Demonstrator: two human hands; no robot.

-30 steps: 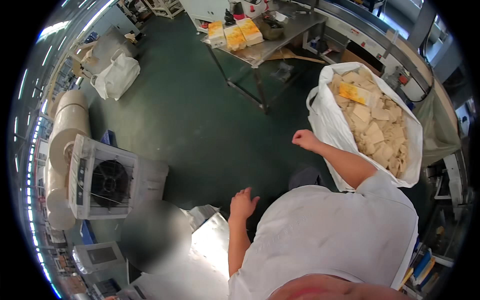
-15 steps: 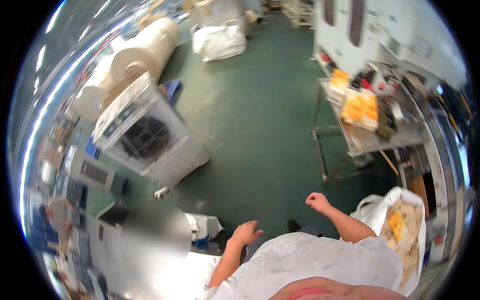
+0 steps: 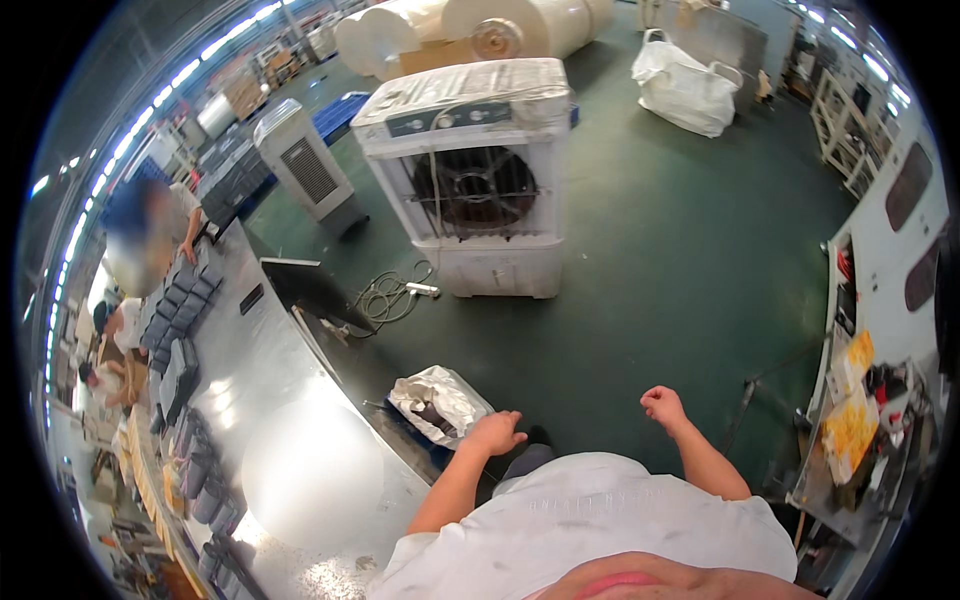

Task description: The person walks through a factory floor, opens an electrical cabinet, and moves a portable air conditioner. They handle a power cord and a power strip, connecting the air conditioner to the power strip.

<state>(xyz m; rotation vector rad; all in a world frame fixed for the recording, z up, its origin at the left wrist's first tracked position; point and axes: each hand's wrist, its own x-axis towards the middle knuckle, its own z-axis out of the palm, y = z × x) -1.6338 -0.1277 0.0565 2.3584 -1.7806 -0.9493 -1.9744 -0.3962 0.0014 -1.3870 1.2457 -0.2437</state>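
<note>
My left hand [image 3: 496, 433] hangs in front of my body with thumb and fingers apart, holding nothing. Just beside it, an opened white sack [image 3: 440, 402] with dark contents sits by the edge of the metal table [image 3: 330, 470]. I cannot tell whether the hand touches the sack. Out over the green floor, my right hand [image 3: 662, 405] is raised with its fingers curled in, and no object shows in it.
A large air cooler [image 3: 470, 180] stands ahead, a coiled cable [image 3: 390, 298] beside it. Dark grey padded pieces [image 3: 180, 310] line the table's far side, where people work. A white bulk bag [image 3: 685, 85] lies far off. Yellow-and-white packages [image 3: 850, 425] rest on a bench at right.
My view has swung left, so the air cooler now stands ahead and the metal table shows more fully. The bench has shifted toward the right rim. Both hands keep much the same pose.
</note>
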